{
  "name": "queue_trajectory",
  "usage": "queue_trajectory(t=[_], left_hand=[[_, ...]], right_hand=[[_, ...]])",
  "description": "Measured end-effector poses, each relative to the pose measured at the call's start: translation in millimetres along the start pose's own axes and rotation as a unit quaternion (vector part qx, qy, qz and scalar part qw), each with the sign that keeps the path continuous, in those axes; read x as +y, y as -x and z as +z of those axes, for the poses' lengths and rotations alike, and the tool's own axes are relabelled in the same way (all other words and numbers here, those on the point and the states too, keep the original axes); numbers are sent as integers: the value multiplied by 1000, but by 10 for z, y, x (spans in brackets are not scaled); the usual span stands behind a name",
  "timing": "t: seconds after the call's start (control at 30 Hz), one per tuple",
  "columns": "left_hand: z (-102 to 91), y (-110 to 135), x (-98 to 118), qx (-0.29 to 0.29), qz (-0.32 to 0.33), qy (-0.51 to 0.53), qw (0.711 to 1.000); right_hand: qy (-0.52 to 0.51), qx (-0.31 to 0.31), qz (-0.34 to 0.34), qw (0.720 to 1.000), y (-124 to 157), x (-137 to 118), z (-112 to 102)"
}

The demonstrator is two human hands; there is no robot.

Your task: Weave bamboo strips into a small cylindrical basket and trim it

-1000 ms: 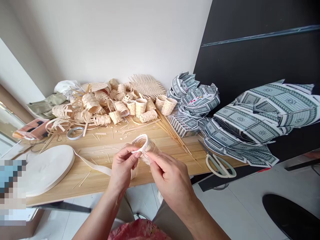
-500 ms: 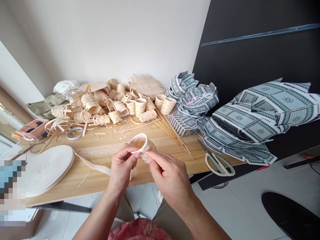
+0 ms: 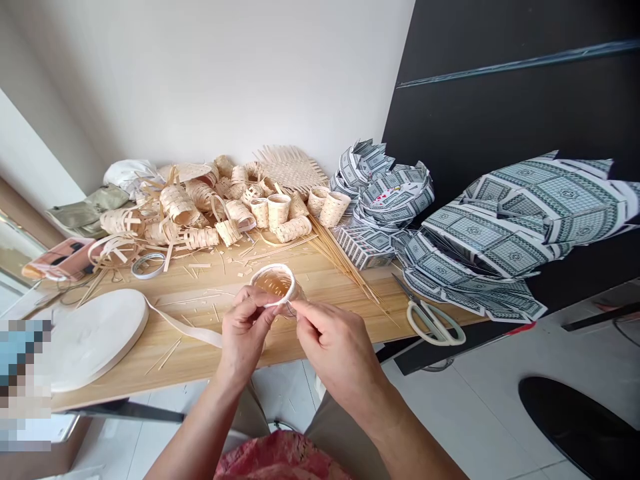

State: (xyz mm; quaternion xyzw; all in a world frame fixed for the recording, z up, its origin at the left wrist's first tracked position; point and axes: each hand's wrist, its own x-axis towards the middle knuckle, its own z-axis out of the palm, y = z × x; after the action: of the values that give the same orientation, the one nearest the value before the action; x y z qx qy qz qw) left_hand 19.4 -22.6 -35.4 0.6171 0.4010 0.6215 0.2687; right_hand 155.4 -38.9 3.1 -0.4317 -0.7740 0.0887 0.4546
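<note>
Small woven cup (image 3: 273,283), pale, white-rimmed, tilted, mouth toward the camera

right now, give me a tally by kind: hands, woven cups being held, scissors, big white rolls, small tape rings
hands: 2 (left hand, right hand)
held woven cup: 1
scissors: 1
big white roll: 1
small tape ring: 1
total: 6

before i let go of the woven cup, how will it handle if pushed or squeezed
The woven cup is probably light for its size: its wall is thin strips. Squeezed, it may flex, though the white band around its mouth likely stiffens it there. Its round shape suggests rolling if laid sideways.
</note>
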Motion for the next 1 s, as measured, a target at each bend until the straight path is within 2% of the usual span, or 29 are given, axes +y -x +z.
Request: queue_trajectory(t=[0.07,0.17,0.3,0.57,0.77,1.0], left_hand=[[-1,-7,16,9,60,-74,995],[-5,-1,14,30,159,-197,967],[-8,50,-7,44,224,-310,923],[56,104,-11,8,239,-332,913],[-1,46,-95,23,266,-365,892],[16,58,-92,3,258,-389,885]], right_hand=[[13,-1,10,1000,7,12,0],[26,-6,32,999,21,28,-3],[18,-14,60,998,63,66,8],[17,19,57,998,103,135,78],[-85,-6,114,990,102,163,92],[-132,-6,165,977,93,229,153]])
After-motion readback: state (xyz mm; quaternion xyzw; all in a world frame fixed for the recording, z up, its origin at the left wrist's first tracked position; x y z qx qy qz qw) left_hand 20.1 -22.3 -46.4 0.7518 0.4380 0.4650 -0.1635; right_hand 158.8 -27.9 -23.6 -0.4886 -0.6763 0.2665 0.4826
